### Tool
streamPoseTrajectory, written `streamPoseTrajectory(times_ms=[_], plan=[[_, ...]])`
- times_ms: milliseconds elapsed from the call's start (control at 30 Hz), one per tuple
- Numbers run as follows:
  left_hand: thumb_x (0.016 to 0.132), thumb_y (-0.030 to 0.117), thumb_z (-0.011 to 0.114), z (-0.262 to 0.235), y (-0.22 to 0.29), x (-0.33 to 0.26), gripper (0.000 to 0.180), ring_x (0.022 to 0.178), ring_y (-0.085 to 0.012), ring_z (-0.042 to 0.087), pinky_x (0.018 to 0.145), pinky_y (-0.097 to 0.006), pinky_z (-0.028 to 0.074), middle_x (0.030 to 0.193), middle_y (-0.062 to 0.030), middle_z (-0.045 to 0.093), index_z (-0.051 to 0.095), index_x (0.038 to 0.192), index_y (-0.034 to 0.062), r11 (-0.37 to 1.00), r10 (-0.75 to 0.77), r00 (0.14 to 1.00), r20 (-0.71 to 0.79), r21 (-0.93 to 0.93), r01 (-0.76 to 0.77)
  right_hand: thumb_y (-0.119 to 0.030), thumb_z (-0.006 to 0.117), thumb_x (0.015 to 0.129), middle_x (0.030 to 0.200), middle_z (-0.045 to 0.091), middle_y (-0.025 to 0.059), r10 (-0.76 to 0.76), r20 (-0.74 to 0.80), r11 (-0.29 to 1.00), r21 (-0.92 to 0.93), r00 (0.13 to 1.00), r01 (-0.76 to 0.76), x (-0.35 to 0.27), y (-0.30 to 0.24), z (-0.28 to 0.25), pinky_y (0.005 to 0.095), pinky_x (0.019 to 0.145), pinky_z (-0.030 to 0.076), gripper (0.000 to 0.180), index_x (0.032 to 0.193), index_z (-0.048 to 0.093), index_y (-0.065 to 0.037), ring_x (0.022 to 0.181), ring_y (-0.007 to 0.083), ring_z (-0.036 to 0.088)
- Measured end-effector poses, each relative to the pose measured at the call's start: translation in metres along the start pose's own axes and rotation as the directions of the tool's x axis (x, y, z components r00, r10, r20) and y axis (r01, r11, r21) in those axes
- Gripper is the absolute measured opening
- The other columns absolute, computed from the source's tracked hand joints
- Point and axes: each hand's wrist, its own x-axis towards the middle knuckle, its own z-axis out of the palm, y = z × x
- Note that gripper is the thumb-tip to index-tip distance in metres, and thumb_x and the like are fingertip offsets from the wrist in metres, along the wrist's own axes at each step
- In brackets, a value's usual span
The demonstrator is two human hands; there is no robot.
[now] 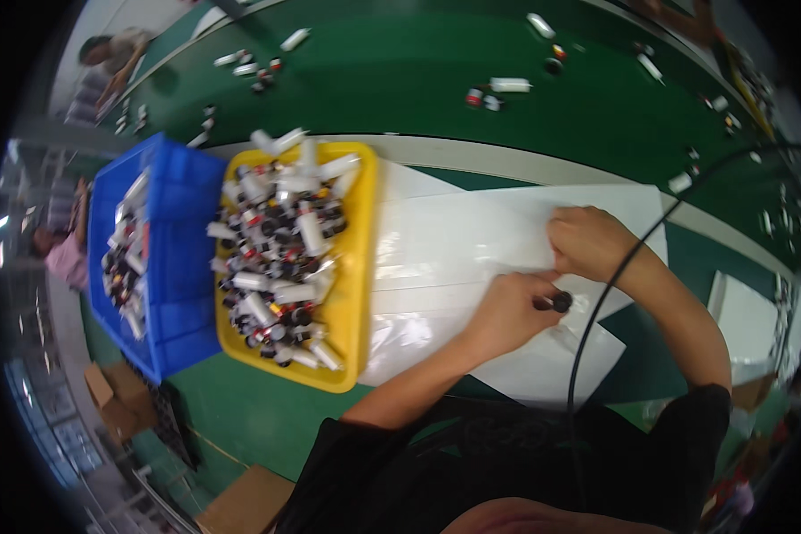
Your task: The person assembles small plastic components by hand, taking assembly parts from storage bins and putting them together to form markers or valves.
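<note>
My left hand (510,311) is closed, its thumb and fingers around a small black-capped bottle (562,302) just over the white sheets. Most of that bottle's body is hidden or blurred. A clear, shiny plastic piece (578,322) shows beside the cap. Just beyond it, my right hand (594,242) is curled with its fingertips turned inward, close to the left fingers. Whatever it may hold is hidden. Under both hands lie white plastic sheets (454,231). To the left, a yellow tray (358,294) is heaped with small white bottles (311,233) with black, red and yellow parts.
A blue bin (182,258) with more bottles stands left of the tray. Past the pale rail (472,158), a green belt (392,80) carries scattered bottles. A black cable (601,307) crosses in front of my right forearm. Cardboard boxes (120,400) sit lower left; people are at far left.
</note>
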Motion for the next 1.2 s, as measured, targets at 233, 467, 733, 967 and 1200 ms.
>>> streamPoseTrajectory(times_ms=[233,467,733,967,1200], plan=[[0.073,0.008,0.069,-0.002,0.008,-0.001,0.016,0.052,-0.0187,0.053,0.054,-0.031,0.045,0.099,-0.0159,0.067,0.064,0.079,-0.0057,0.994,-0.009,1.000,0.001,0.106,0.009,-0.006,0.065,0.060,0.071,0.053,0.0117,-0.236,-0.248,0.960,0.087,0.939,0.265,-0.013,0.017,0.016,0.0402,0.057,0.049,0.013,0.064,0.053,-0.002,0.067,0.0305,0.057],[0.074,0.009,0.068,-0.005,0.004,0.002,0.018,0.051,-0.0171,0.052,0.055,-0.030,0.045,0.114,-0.0098,0.065,0.062,0.074,-0.0078,0.993,-0.018,1.000,0.002,0.120,0.017,0.004,0.066,0.052,0.074,0.053,0.0068,-0.331,-0.468,0.904,0.091,0.820,0.417,-0.023,0.020,0.021,0.0325,0.053,0.047,0.023,0.068,0.051,-0.003,0.065,0.0251,0.055],[0.072,0.008,0.069,-0.007,0.005,0.000,0.016,0.056,-0.0114,0.056,0.056,-0.027,0.046,0.117,-0.0128,0.064,0.064,0.074,-0.0068,0.994,-0.043,0.999,0.019,0.103,0.041,0.006,0.064,0.077,0.082,0.058,0.0060,-0.129,-0.386,0.827,0.466,0.913,0.314,-0.028,0.031,0.027,0.0270,0.053,0.046,0.013,0.087,0.059,0.001,0.066,0.0139,0.056],[0.077,0.005,0.071,-0.010,0.003,0.005,0.012,0.061,-0.0061,0.057,0.060,-0.023,0.047,0.081,-0.0087,0.070,0.069,0.083,-0.0056,0.980,-0.101,0.995,-0.016,-0.171,0.097,0.001,0.061,0.080,0.086,0.060,0.0057,0.522,-0.336,0.264,0.938,0.784,0.225,-0.032,0.014,0.034,0.0220,0.059,0.047,0.009,0.087,0.058,-0.003,0.075,0.0100,0.057],[0.084,0.006,0.065,-0.048,0.033,0.015,0.012,0.083,-0.0181,0.066,0.078,-0.030,0.053,0.089,-0.0109,0.067,0.066,0.092,-0.0038,0.733,-0.058,0.922,-0.384,-0.643,-0.222,0.002,0.071,0.073,0.081,0.062,0.0045,0.340,-0.453,0.027,0.881,0.824,0.473,-0.022,-0.025,0.011,0.0224,0.066,0.046,0.015,0.083,0.061,-0.002,0.073,0.0100,0.057]])
